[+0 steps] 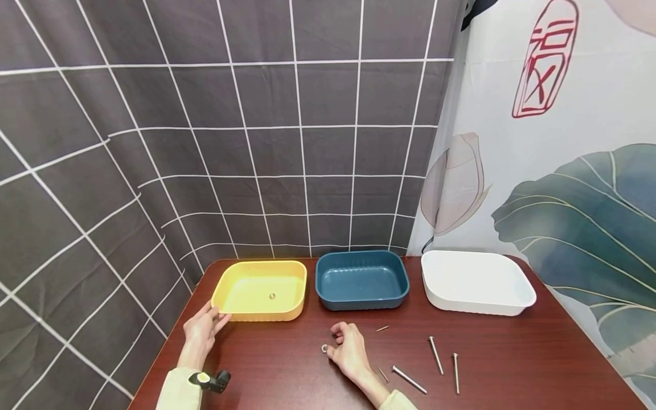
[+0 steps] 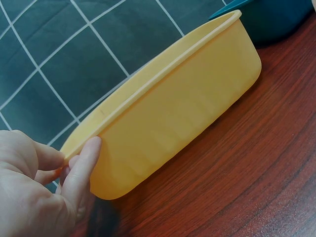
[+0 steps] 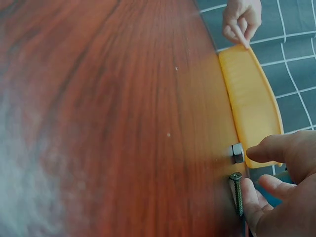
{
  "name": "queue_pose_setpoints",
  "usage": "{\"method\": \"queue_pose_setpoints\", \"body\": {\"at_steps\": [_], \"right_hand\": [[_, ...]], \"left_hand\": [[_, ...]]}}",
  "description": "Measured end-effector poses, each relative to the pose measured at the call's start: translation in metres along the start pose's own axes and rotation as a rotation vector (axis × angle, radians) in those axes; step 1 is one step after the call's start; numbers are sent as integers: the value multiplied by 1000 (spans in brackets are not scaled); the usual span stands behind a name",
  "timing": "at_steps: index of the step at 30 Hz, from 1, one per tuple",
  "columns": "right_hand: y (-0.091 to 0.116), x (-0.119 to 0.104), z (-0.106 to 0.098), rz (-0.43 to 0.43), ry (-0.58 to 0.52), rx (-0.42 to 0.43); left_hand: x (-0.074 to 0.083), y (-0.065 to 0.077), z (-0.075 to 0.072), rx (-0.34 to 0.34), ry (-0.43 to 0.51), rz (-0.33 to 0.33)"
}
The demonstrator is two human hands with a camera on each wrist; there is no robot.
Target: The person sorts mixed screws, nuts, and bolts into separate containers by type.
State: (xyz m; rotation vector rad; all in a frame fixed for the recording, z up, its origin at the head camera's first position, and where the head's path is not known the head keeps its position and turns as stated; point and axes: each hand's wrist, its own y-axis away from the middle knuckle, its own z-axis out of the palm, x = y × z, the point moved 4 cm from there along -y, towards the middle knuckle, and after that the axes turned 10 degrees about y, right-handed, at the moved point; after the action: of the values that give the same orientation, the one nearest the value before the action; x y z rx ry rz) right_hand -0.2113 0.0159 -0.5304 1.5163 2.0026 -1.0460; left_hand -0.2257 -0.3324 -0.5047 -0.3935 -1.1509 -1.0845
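At the near left corner of a yellow plastic tray (image 1: 294,310), my left hand (image 1: 200,331) pinches the rim, its thumb against the outer front wall. A small metal nut (image 1: 272,296) lies on the tray's floor. My right hand (image 1: 350,351) is low over the table with its fingers loosely bent. Another hex nut (image 3: 238,153) is on the wood right at the right thumb tip, not enclosed by the fingers. Close by those fingers in the right wrist view is a small cross-head screw (image 3: 237,192).
A dark blue tray (image 1: 362,304) stands in the middle and a white tray (image 1: 479,307) on the right. Small screws (image 1: 382,328) (image 1: 383,374) and long bolts (image 1: 409,380) (image 1: 435,355) (image 1: 456,373) lie around and right of my right hand. A gridded cloth (image 1: 328,154) hangs behind the table.
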Motion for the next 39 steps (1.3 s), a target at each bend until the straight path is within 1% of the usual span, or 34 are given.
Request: {"method": "queue_pose_setpoints", "body": {"at_steps": [9,15,23,26,32,39], "right_hand": [[0,-2,2,-13,47,13],[1,-4,3,-30,50,9],[4,-8,6,-107,105,92],[4,-9,7,-103,113,77],[3,-9,8,-61,114,8],[4,-9,10,-65,88,-7]], "left_hand": [[-1,-1,-1,-8,-6,-7],[-1,-1,-1,-4,-13,17],[-1,-2,0,-10,-13,13],[-1,-2,0,-3,-11,12],[-1,-2,0,-6,-12,15],[-1,-1,-1,-13,-16,16]]}}
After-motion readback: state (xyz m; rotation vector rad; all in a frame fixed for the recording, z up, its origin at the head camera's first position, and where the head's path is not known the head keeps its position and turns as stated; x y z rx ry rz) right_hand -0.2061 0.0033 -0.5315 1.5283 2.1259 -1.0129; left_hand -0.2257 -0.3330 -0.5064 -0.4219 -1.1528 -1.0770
